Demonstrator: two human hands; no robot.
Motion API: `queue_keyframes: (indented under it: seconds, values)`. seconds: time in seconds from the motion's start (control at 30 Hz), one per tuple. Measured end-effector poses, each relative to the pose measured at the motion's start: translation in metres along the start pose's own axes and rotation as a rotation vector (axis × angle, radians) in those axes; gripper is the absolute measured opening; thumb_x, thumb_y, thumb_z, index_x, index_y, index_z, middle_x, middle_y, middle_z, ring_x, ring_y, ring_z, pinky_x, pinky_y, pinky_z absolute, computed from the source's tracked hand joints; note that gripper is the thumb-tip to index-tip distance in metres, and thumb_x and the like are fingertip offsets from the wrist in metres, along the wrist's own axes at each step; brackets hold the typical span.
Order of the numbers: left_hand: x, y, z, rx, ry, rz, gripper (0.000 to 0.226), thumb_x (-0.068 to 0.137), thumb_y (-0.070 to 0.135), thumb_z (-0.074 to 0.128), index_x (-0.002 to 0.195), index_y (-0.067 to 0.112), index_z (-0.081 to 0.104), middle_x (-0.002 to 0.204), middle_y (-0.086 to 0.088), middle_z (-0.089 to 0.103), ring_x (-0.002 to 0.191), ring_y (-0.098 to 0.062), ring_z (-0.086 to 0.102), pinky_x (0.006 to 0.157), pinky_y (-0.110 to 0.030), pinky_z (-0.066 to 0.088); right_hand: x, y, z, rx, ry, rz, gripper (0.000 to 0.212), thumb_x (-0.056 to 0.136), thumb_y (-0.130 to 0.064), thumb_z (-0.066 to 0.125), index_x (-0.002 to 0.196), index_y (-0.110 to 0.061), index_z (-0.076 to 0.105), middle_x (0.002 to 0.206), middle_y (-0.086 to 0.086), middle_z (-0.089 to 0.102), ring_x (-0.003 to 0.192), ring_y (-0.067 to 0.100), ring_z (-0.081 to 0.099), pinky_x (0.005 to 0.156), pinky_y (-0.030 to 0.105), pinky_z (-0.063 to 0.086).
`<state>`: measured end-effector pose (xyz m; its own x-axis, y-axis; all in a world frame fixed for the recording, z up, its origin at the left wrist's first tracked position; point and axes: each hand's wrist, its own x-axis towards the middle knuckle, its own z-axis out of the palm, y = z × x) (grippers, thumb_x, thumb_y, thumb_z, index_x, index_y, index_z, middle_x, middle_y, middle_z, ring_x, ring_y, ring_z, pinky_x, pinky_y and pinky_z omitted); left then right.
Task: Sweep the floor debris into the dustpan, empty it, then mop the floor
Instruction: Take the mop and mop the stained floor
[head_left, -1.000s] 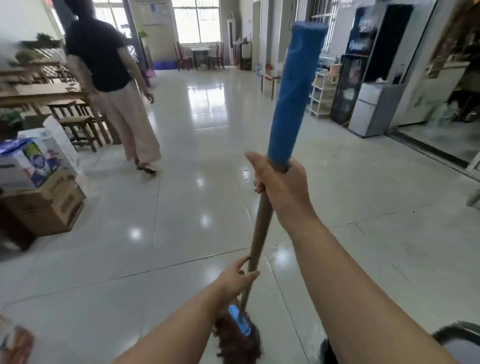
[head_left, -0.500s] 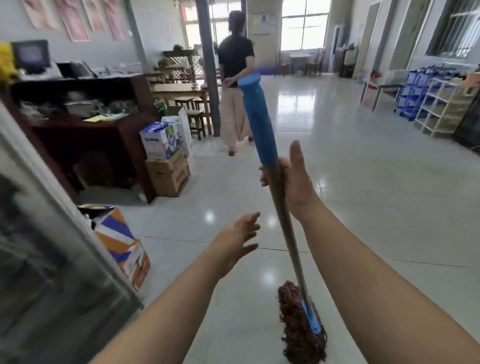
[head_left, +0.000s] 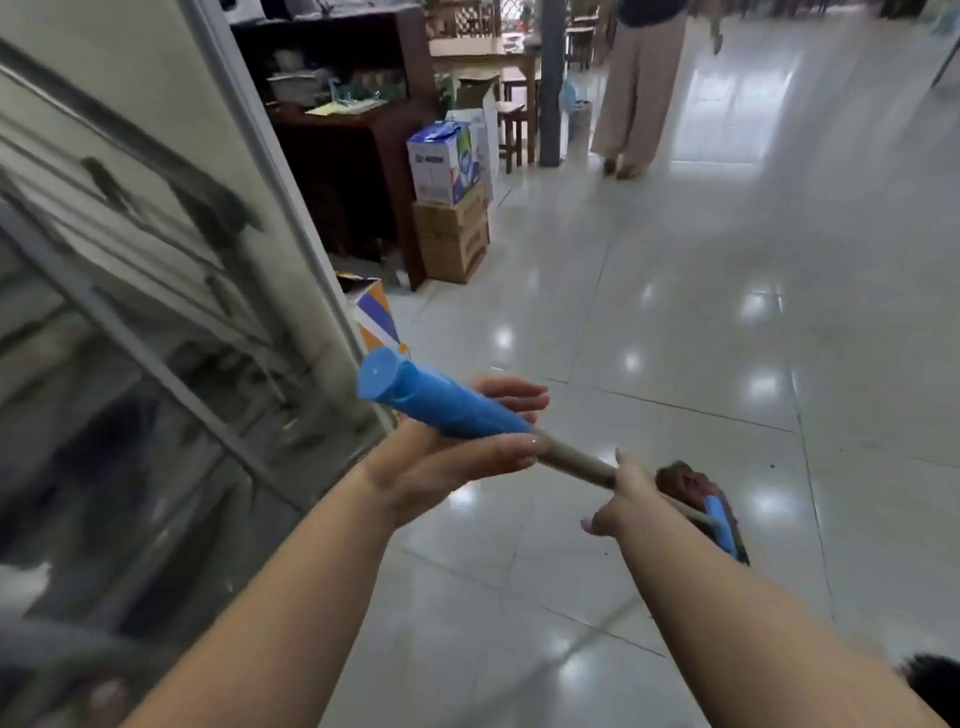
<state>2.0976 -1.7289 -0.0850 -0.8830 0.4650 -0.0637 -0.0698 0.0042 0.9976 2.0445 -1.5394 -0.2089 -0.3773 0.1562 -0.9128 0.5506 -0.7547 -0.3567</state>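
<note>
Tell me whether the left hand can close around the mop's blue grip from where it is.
Probably yes. The left hand lies open right under the blue grip, fingers already curving round it, nothing between them. The right hand holds the shaft lower down.

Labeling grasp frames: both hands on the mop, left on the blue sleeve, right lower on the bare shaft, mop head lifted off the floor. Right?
Not quite. In the head view the mop head rests on the floor. The rest holds: left hand at the blue sleeve, right hand lower on the bare shaft.

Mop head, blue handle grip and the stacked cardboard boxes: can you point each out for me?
mop head (head_left: 680, 480), head view, on the reddish strands
blue handle grip (head_left: 447, 402), head view, mid sleeve
stacked cardboard boxes (head_left: 451, 236), head view, front of the brown boxes
</note>
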Motion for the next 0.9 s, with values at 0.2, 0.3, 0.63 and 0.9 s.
queue_keyframes:
  seconds: [0.2,0.3,0.63,0.9]
  values:
    - [-0.058,-0.002,-0.048,-0.457,-0.014,-0.114,0.075,0.046,0.034,0.092,0.115,0.017,0.067,0.127,-0.01,0.059,0.118,-0.031,0.054,0.088,-0.044,0.052,0.016,0.037,0.012,0.449,-0.128,0.166,0.053,0.093,-0.033,0.058,0.135,-0.009,0.037,0.12,0.016,0.051,0.088,0.026,0.067,0.048,0.033,0.057]
    - [-0.079,0.023,-0.063,-0.137,0.135,-0.283,0.064,0.049,0.048,0.082,0.104,0.017,0.073,0.123,-0.013,0.062,0.107,-0.029,0.063,0.078,-0.033,0.056,0.026,0.053,0.018,0.387,-0.091,0.188,0.052,0.093,-0.033,0.058,0.135,-0.009,0.039,0.125,0.014,0.053,0.085,0.024,0.068,0.044,0.029,0.056]
    - [-0.026,0.031,-0.051,1.144,-0.252,-1.154,0.071,0.069,0.084,0.032,0.072,0.019,0.061,0.078,0.002,0.066,0.075,-0.014,0.063,0.066,-0.024,0.046,0.053,0.094,0.011,0.149,-0.043,0.299,0.038,0.098,-0.027,0.05,0.132,-0.01,0.046,0.128,0.009,0.058,0.099,0.019,0.065,0.064,0.027,0.055]
    - [0.031,-0.084,-0.009,0.879,-0.276,-1.367,0.077,0.087,0.066,0.032,0.11,-0.005,0.052,0.064,-0.017,0.069,0.058,-0.025,0.068,0.061,-0.027,0.055,0.079,0.087,0.0,0.364,-0.083,0.286,0.046,0.092,-0.044,0.055,0.091,0.001,0.052,0.074,0.008,0.057,0.059,0.018,0.056,0.042,0.022,0.054]
